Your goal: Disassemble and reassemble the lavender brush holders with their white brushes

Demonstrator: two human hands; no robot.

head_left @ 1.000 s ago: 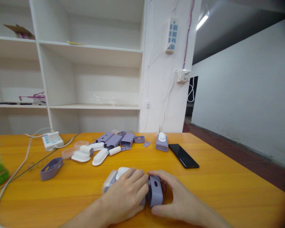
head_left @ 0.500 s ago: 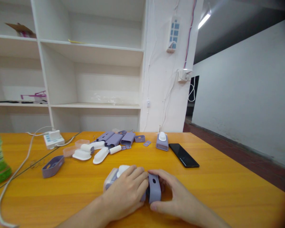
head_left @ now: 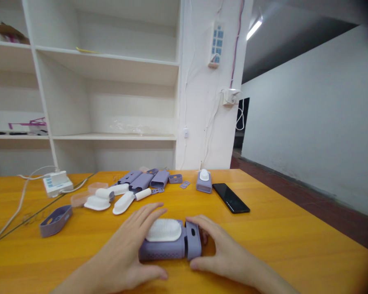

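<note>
A purple plastic housing (head_left: 162, 250) lies lengthwise on the table, with a white bristled brush head (head_left: 164, 230) on top and a dotted pattern along its front. At its left end is my left hand (head_left: 127, 247), open, thumb in front and fingers stretched out behind; whether the palm touches the housing is hidden. My right hand (head_left: 222, 253) grips a purple end cap (head_left: 194, 241) with a dark oval hole, thumb at the front and index finger on top. The cap sits against the housing's right end, slightly tilted, with a dark gap showing at the joint.
Behind lie several purple housings (head_left: 144, 182) and white brush heads (head_left: 123, 203). A loose purple shell (head_left: 55, 220) is at left, near a power strip (head_left: 57, 183). On the right are a black phone (head_left: 231, 198) and another purple unit (head_left: 204, 182) with a white brush head.
My left hand has slid left off the top of the housing and its fingers have spread, uncovering the brush head. My right hand keeps the end cap, now closer to the housing.
</note>
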